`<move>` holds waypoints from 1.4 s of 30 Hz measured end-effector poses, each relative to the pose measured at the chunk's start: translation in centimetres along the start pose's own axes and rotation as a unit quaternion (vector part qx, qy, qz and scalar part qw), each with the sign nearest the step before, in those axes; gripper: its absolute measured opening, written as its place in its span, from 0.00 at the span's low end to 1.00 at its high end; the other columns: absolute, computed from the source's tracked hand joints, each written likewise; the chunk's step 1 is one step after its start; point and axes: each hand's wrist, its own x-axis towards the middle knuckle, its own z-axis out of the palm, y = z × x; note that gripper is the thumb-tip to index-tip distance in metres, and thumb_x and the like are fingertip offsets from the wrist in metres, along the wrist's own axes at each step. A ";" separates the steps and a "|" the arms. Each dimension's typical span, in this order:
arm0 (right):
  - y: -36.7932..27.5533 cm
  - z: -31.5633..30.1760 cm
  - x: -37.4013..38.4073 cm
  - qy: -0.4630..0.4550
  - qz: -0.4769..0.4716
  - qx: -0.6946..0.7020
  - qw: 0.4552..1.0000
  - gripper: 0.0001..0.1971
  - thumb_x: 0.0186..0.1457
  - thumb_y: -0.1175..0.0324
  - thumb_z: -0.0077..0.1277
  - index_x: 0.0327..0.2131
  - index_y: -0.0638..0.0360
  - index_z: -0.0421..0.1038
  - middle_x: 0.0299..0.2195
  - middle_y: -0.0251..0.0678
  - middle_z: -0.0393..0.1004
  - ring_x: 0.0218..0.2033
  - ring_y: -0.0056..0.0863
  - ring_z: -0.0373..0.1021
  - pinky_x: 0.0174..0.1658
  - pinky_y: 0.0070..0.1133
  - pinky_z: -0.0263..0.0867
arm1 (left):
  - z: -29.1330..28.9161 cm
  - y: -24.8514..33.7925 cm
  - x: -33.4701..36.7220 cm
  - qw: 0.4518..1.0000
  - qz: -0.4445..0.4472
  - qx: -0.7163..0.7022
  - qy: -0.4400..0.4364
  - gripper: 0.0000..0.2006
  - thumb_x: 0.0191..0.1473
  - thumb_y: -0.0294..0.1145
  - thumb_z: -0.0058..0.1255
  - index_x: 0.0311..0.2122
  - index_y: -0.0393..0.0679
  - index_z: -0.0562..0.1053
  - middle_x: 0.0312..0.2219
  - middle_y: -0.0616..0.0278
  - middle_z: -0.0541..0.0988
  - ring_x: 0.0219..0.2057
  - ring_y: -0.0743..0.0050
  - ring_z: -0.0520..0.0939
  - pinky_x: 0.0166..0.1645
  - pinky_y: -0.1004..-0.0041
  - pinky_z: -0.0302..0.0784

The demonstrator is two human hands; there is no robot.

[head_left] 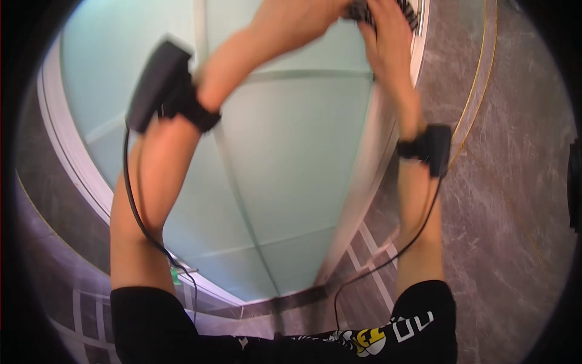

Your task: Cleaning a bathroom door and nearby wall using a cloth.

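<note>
Both my arms reach up and forward to the top of the view. My right hand [388,45] lies over a dark striped cloth [410,13], its fingers bent around it near the white edge of a frosted glass panel [291,151]. My left hand [303,21] comes in from the left and meets the same cloth at its left end. The left fingers are blurred and partly hidden at the upper edge, so their grip does not show. A black strapped device with a cable sits on each forearm, the left device [162,85] and the right device [436,148].
A white frame [60,121] borders the pale green glass on its left. Grey marbled tiles [503,200] with a thin gold line run down the right side. Striped flooring [364,273] shows below. A small green thing [176,276] is near the left elbow.
</note>
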 end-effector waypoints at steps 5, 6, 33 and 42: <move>-5.8 -2.8 -18.8 -0.121 0.100 -0.033 0.987 0.29 0.40 0.77 0.53 0.51 0.49 0.68 0.56 0.38 0.64 0.58 0.45 0.58 0.58 0.43 0.52 | 1.7 12.8 -12.6 0.988 -0.039 -0.076 -0.127 0.23 0.45 0.25 0.49 0.51 0.39 0.70 0.58 0.54 0.64 0.61 0.53 0.62 0.62 0.55 0.56; -6.8 -3.9 -22.2 -0.141 0.115 -0.037 0.983 0.29 0.40 0.77 0.53 0.51 0.49 0.68 0.55 0.38 0.64 0.58 0.46 0.58 0.58 0.44 0.52 | 1.4 15.3 -14.1 0.981 -0.041 -0.096 -0.161 0.24 0.45 0.26 0.48 0.52 0.38 0.69 0.59 0.54 0.63 0.62 0.53 0.60 0.63 0.56 0.55; -49.4 -5.2 -56.9 -0.295 0.706 0.277 0.581 0.32 0.59 0.74 0.42 0.63 0.68 0.40 0.63 0.64 0.32 0.65 0.59 0.36 0.65 0.39 0.42 | -1.2 39.7 -48.0 0.800 0.105 -0.289 -0.515 0.29 0.48 0.31 0.43 0.58 0.37 0.62 0.60 0.58 0.62 0.62 0.71 0.61 0.68 0.69 0.50; -59.6 0.7 -43.2 -0.203 0.684 0.369 0.596 0.35 0.59 0.74 0.43 0.64 0.66 0.36 0.64 0.63 0.28 0.66 0.56 0.32 0.66 0.36 0.41 | -12.5 25.1 -47.3 0.771 0.106 -0.266 -0.569 0.31 0.42 0.33 0.47 0.56 0.42 0.67 0.58 0.66 0.66 0.63 0.70 0.59 0.68 0.65 0.50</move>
